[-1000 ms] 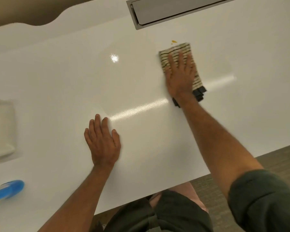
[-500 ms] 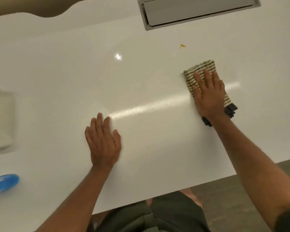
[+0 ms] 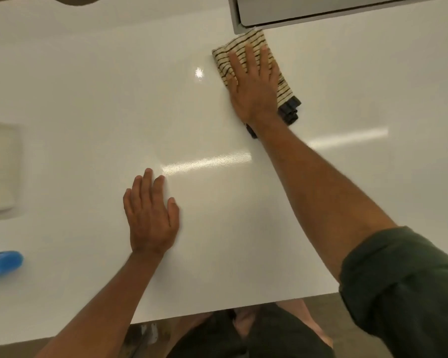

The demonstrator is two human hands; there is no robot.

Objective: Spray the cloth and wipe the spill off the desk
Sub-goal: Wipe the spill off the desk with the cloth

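Head view: we press our right hand [image 3: 254,83] flat, fingers spread, on the striped cloth [image 3: 243,42] far across the white desk [image 3: 88,99], beside the grey hatch [image 3: 321,9]. Our left hand [image 3: 150,215] lies flat.

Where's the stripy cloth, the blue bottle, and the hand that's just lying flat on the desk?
Cloth [image 3: 239,46]: head view, on its striped far end, past the fingertips.
Blue bottle [image 3: 3,263]: head view, on the blue body at the left edge.
Left hand [image 3: 151,220]: head view, on the back of the hand.
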